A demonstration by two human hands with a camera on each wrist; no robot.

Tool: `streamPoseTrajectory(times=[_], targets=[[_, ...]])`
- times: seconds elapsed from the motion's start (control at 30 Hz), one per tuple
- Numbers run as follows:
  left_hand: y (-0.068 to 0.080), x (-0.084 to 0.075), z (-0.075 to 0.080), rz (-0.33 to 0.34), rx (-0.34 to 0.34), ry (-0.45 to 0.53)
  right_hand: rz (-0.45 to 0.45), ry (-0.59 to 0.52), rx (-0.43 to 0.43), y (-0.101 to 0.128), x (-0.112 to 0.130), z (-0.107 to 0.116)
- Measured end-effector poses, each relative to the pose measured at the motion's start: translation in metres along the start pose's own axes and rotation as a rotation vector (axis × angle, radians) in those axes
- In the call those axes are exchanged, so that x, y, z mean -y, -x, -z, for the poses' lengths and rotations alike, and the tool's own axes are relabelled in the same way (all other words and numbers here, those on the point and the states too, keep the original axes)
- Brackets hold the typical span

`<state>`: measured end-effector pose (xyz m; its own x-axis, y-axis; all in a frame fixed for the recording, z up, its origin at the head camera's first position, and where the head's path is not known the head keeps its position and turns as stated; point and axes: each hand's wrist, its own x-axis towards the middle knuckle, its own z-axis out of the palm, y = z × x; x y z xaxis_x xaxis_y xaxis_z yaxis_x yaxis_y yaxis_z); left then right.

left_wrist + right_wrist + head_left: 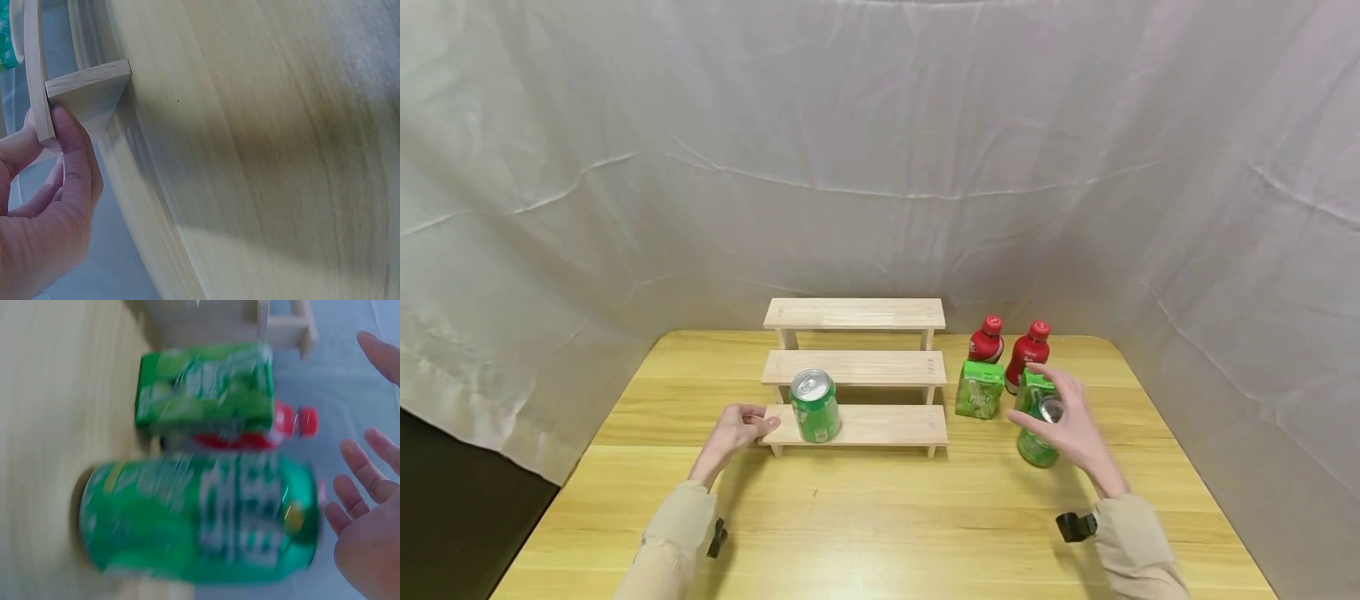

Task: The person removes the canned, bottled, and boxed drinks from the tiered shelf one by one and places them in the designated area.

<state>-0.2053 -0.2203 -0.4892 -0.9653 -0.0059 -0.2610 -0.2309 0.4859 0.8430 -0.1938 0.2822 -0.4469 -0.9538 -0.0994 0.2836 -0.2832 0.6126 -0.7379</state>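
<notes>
My left hand (739, 431) pinches the left end of the lowest step of a three-tier wooden shelf (887, 425); the left wrist view shows thumb and fingers on either side of the board (39, 81). A green soda can (815, 408) stands upright on that step, near its left end. Over at the right, my right hand (1071, 421) hovers with thumb and fingers spread, above and beside a second green soda can (1037, 450) on the table. In the right wrist view this can (200, 519) looks blurred, and the fingers are apart from it.
Behind the second can stand two green juice cartons (980, 390), one partly hidden by my right hand. Two red bottles (1027, 354) stand farther back. A pale curtain (880, 167) surrounds the wooden table (865, 525) at the back and sides.
</notes>
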Motion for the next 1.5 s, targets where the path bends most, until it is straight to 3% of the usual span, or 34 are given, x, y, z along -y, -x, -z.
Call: streamPoseTrajectory(times=[0.27, 0.67, 0.93, 1.17, 1.5], targets=[[0.0, 0.0, 0.0, -0.007, -0.004, -0.008, 0.117, -0.03, 0.035, -0.016, 0.036, -0.027], [0.001, 0.0, 0.002, -0.017, 0.015, 0.009, 0.208, -0.119, 0.217, -0.026, 0.08, -0.081], [0.0, 0.001, 0.001, -0.013, 0.011, 0.003, 0.177, -0.216, 0.306, -0.036, 0.099, -0.118], [0.0, 0.001, 0.002, -0.026, 0.02, 0.014, 0.127, -0.224, 0.375, -0.041, 0.121, -0.147], [0.001, 0.0, 0.002, -0.008, 0.009, -0.002, 0.192, -0.271, 0.426, -0.053, 0.143, -0.179]])
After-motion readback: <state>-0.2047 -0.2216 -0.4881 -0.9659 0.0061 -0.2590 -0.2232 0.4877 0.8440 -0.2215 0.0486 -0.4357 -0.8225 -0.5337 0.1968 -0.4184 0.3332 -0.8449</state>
